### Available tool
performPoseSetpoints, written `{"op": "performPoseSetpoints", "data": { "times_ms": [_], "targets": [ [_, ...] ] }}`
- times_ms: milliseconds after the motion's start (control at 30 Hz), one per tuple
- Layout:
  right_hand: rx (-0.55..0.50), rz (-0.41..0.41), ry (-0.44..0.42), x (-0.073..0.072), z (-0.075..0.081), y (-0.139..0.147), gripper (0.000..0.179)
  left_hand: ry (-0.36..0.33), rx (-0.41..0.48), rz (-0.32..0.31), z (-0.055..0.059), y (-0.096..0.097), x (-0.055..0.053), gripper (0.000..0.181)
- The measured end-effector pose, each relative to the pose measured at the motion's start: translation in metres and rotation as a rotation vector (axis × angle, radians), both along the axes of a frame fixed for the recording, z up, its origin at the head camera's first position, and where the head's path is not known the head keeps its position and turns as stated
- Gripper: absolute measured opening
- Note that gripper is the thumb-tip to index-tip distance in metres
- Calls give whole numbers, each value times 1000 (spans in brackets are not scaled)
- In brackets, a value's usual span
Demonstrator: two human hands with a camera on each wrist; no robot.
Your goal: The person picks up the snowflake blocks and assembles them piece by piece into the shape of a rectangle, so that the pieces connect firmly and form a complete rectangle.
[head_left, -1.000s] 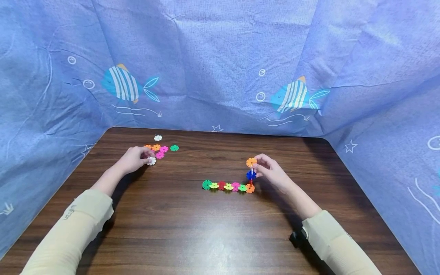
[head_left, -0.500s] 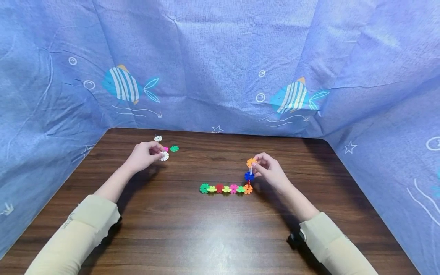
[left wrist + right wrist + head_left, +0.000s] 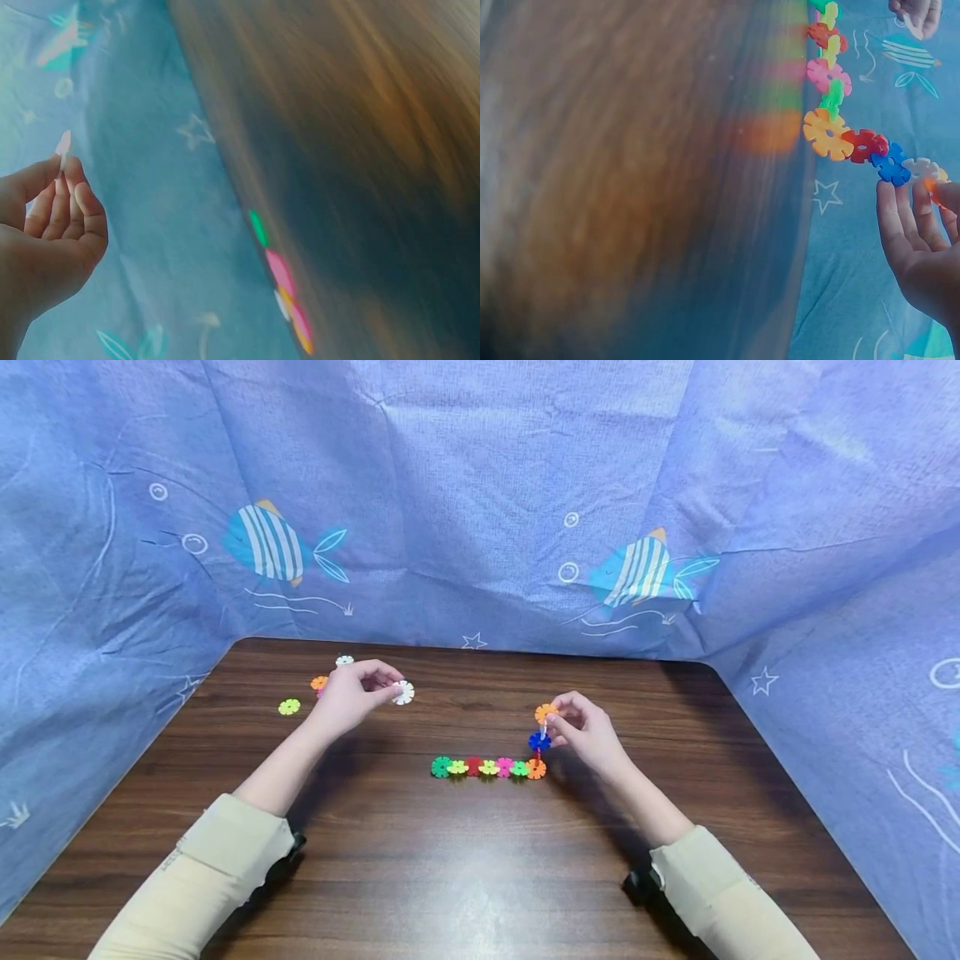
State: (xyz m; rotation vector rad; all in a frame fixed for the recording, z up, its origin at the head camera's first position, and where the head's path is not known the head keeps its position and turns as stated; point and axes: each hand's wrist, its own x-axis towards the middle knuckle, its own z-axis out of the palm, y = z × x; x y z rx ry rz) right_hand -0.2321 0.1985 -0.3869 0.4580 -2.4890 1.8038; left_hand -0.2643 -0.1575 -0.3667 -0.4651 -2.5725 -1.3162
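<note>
My left hand [image 3: 351, 700] pinches a white snowflake disc [image 3: 405, 692] between thumb and fingers, above the far left half of the table. At the right, my right hand [image 3: 594, 737] pinches the orange snowflake disc [image 3: 545, 714] at the top of a linked chain. Below it, a white disc [image 3: 921, 168], a blue disc [image 3: 539, 742] and a red disc [image 3: 864, 145] lead down to an orange corner disc [image 3: 536, 769]. From that corner a row with pink [image 3: 505, 767], red [image 3: 473, 766] and green [image 3: 442, 767] discs runs left. The two hands are apart.
Loose discs lie behind and beside the left arm: a yellow-green one [image 3: 288, 707], an orange one [image 3: 319, 682] and a white one [image 3: 344, 660]. The left wrist view shows green [image 3: 258, 227] and pink [image 3: 278, 270] ones too. A blue fish-print curtain [image 3: 480, 510] borders the wooden table [image 3: 465, 877].
My left hand has lifted the white disc from the loose pieces and carried it right, uncovering a yellow-green disc. The chain has shifted slightly left with my right hand still holding its top.
</note>
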Motion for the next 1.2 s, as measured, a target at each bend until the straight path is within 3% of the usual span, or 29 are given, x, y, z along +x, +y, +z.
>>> {"op": "performPoseSetpoints", "data": {
  "times_ms": [233, 433, 533, 700, 833, 1100, 1200],
  "targets": [
    [58, -24, 68, 7, 7, -6, 17, -54, 146, -26, 7, 27, 8, 18],
    [101, -30, 148, 12, 11, -11, 15, -189, 380, -51, 5, 53, 12, 22],
    [120, -29, 194, 12, 9, -11, 15, -215, 464, -62, 3, 67, 14, 24],
    [142, -24, 252, 4, -4, -7, 16, -219, 508, -78, -3, 87, 18, 24],
    [144, -19, 255, -3, -15, -4, 15, -261, 528, -90, -8, 103, 18, 21],
    [197, -7, 325, -2, -13, -6, 13, -349, 550, -89, -16, 128, 17, 19],
    [221, -11, 342, 7, -2, -11, 12, -353, 550, -105, -18, 136, 17, 18]
  ]
}}
